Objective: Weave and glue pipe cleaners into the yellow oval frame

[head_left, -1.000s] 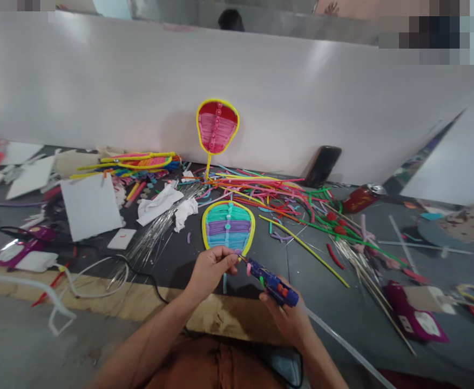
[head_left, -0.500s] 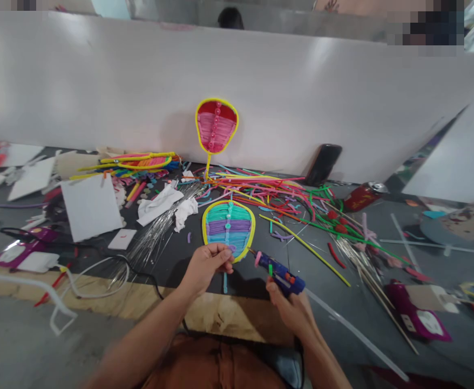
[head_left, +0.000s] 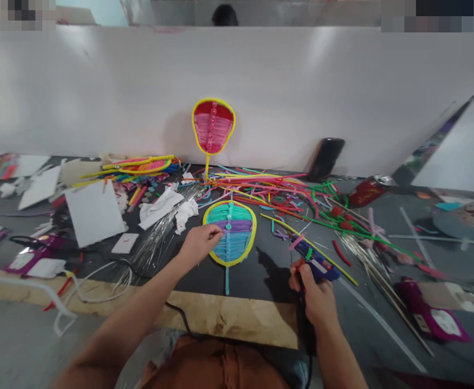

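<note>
- Your left hand [head_left: 200, 244] pinches over the fan [head_left: 239, 248], contents unclear.
- Your right hand [head_left: 316, 290], apart, grips the glue gun [head_left: 322, 266].
- Beyond your left, beads [head_left: 229, 216] line the fan's middle; nearer, none clear.

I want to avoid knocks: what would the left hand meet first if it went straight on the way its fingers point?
Probably the beads down the middle of the teal-and-purple fan, just beyond the left hand; its height is unclear, so it may pass above them.

dark table [head_left: 204, 281] | yellow-rimmed fan shape [head_left: 237, 246] | coloured strips [head_left: 261, 189] | red can [head_left: 370, 191] | blurred purple case [head_left: 412, 305], perhaps
</note>
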`<state>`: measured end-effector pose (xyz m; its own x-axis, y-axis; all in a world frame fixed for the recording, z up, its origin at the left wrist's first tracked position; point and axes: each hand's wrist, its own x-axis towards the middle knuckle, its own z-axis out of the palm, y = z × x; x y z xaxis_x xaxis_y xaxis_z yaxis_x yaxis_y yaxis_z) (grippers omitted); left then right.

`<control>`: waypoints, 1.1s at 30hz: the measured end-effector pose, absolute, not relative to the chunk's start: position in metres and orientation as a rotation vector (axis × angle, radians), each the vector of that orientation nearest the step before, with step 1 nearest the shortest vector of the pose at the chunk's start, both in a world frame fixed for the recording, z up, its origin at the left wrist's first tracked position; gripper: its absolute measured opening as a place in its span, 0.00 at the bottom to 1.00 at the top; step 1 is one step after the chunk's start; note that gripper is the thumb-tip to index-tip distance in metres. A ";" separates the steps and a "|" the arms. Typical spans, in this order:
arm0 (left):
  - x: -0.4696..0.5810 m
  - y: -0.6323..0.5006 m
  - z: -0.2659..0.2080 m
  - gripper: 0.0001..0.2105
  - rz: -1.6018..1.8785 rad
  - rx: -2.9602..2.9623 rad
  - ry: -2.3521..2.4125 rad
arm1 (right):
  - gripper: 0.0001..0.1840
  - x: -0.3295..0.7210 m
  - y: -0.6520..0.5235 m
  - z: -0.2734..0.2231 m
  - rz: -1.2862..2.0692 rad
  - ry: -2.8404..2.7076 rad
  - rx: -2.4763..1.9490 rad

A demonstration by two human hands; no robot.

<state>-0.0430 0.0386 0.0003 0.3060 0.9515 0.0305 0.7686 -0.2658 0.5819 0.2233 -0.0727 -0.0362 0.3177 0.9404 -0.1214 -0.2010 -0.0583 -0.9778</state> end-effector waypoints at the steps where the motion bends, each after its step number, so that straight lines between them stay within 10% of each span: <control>1: -0.042 0.040 -0.001 0.10 0.508 2.265 1.518 | 0.16 0.223 -0.073 -0.036 1.107 -0.782 -1.273; 33: -0.041 0.054 -0.026 0.12 0.470 2.596 1.322 | 0.17 0.223 -0.072 -0.032 1.137 -0.707 -1.251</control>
